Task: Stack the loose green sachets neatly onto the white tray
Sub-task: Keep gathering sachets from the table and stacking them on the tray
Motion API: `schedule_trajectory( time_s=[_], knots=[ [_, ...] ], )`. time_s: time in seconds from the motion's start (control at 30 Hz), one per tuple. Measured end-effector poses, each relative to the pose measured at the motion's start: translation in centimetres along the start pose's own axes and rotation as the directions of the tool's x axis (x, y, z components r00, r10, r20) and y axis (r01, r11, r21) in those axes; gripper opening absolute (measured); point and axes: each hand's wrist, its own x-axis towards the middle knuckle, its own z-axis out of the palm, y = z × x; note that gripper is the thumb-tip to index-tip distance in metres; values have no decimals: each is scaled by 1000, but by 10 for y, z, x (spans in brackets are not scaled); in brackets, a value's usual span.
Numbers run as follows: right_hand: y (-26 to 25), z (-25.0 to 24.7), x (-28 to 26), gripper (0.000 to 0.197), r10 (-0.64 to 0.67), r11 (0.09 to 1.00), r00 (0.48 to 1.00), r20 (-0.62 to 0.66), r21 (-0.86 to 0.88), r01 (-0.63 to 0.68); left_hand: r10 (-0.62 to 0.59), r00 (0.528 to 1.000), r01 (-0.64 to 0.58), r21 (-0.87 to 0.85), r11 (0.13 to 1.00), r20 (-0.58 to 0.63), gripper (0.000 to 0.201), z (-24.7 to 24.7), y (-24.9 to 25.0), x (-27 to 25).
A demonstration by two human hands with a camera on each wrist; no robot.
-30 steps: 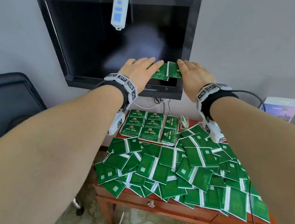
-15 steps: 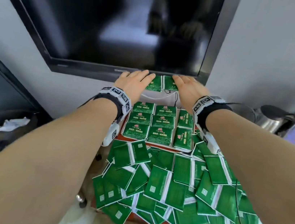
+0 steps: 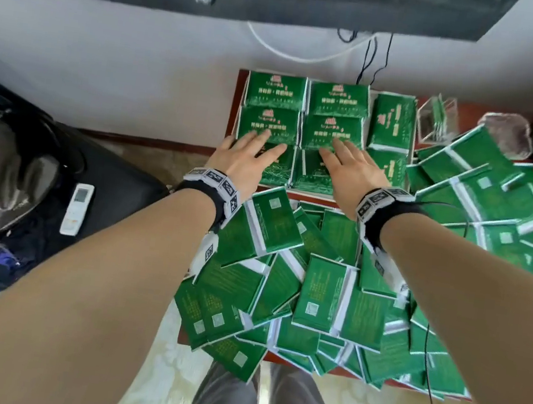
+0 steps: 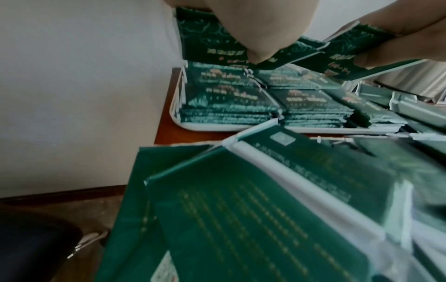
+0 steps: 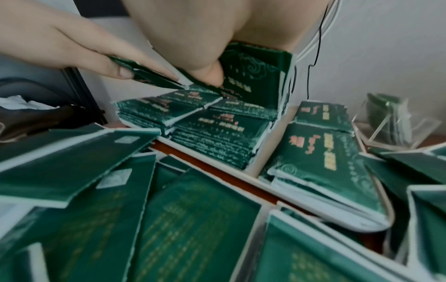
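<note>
Two rows of neat green sachet stacks (image 3: 275,91) fill the white tray (image 4: 205,127) at the table's far left. My left hand (image 3: 259,146) and right hand (image 3: 340,157) hover side by side just above the tray's near row. Each pinches one green sachet between the thumb beneath and straight fingers on top. The left sachet (image 4: 217,43) and the right sachet (image 5: 253,76) are both tilted, near edges low, close over the stacks. Whether they touch the stacks cannot be told. A loose pile of sachets (image 3: 321,288) covers the table in front of the tray.
A third column of stacks (image 3: 393,120) sits at the tray's right. A clear plastic holder (image 3: 437,123) stands beyond it. A black cable (image 3: 430,344) trails over the pile. A dark chair holding a white remote (image 3: 77,209) is on the left. A TV hangs above.
Both hands have come down from in front of the TV to just over the tray's near row, each still holding its sachet. The head view has tilted downward.
</note>
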Motion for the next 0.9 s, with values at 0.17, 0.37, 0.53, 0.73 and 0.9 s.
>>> schedule_trajectory(
  time_s=[0.17, 0.37, 0.53, 0.73, 0.9],
  knots=[
    [0, 19, 17, 87, 12, 1000, 1000, 1, -15, -12, -8, 1000, 8, -39, 999, -7, 85, 25, -2, 10],
    [4, 29, 28, 95, 18, 1000, 1000, -1, -3, -19, 7, 998, -11, -75, 997, -57, 94, 32, -5, 24],
    [6, 38, 30, 105, 12, 1000, 1000, -10, 27, -11, 44, 995, -51, -78, 996, -88, 87, 36, -7, 23],
    [8, 42, 36, 105, -4, 1000, 1000, -16, 23, 4, 33, 995, -41, -86, 995, -91, 81, 40, -6, 25],
    [6, 50, 34, 85, -10, 1000, 1000, -25, 22, 11, 40, 995, -46, -64, 997, -89, 82, 41, -5, 24]
  ],
)
